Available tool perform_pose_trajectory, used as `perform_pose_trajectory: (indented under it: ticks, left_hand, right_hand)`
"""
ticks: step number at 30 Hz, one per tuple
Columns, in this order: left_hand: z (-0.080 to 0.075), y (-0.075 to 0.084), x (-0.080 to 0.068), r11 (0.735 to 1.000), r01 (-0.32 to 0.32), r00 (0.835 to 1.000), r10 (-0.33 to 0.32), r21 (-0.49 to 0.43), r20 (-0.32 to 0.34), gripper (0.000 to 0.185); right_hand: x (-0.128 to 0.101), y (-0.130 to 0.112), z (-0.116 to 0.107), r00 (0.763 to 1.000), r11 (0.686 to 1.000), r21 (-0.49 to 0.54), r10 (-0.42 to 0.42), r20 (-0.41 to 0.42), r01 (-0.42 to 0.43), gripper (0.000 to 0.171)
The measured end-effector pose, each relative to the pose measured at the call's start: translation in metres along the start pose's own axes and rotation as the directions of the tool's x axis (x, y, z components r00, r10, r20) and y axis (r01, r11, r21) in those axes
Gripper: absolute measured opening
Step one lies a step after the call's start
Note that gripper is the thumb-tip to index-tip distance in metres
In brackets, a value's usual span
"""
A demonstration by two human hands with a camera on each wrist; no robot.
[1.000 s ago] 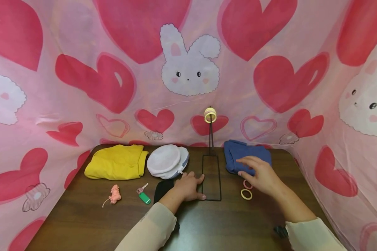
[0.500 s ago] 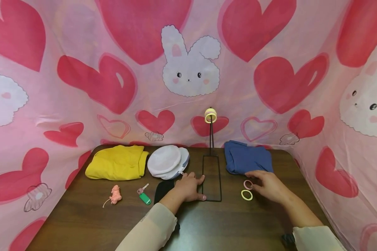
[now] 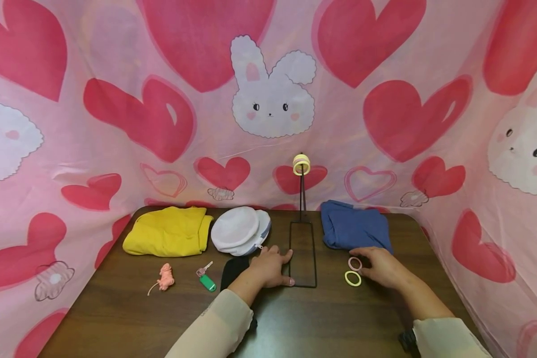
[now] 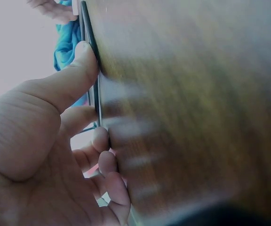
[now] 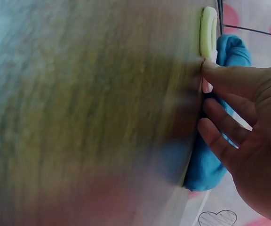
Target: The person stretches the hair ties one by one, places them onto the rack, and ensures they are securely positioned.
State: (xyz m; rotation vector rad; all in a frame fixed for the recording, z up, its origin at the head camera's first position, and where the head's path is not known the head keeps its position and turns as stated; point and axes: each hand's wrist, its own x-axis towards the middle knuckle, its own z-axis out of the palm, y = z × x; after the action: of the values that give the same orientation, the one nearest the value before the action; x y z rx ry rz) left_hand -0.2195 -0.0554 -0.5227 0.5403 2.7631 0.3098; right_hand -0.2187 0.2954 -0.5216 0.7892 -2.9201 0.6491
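Note:
My left hand (image 3: 267, 268) rests at the left side of a black wire stand (image 3: 314, 254), its thumb and fingertips touching the base frame and table. In the left wrist view the thumb (image 4: 81, 70) lies against the black wire, with the fingers loosely bent. On the stand's raised arm hang several yellow and pink rings (image 3: 296, 168). My right hand (image 3: 382, 268) pinches the edge of a pink ring (image 3: 349, 265) on the table between thumb and index finger; the ring is partly hidden in the right wrist view. A yellow ring (image 3: 353, 285) lies just in front of it.
A folded blue cloth (image 3: 355, 226) lies behind the right hand. Further left are a white zip pouch (image 3: 234, 228), a yellow cloth (image 3: 167, 231), a key with green tag (image 3: 208, 283), a pink animal figure (image 3: 165, 277) and a black item (image 3: 232, 269) beside the left forearm.
My right hand has come down from above the blue cloth to the pink ring and now has its fingers on it. The left hand has stayed at the stand's base.

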Motion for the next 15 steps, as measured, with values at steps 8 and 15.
perform_pose_trajectory:
  ticks: [8,15]
  left_hand:
    - [-0.0011,0.0005,0.0007,1.0,0.0,1.0,0.0,0.008,-0.001,0.09]
    - [-0.0008,-0.0003,0.0004,1.0,0.0,1.0,0.0,0.001,0.002,0.09]
  right_hand:
    - [-0.0012,-0.0021,-0.0002,0.999,0.998,-0.048,-0.04,-0.035,0.039,0.035]
    - [-0.004,-0.0063,-0.0016,0.996,0.998,-0.049,-0.037,-0.079,0.033,0.031]
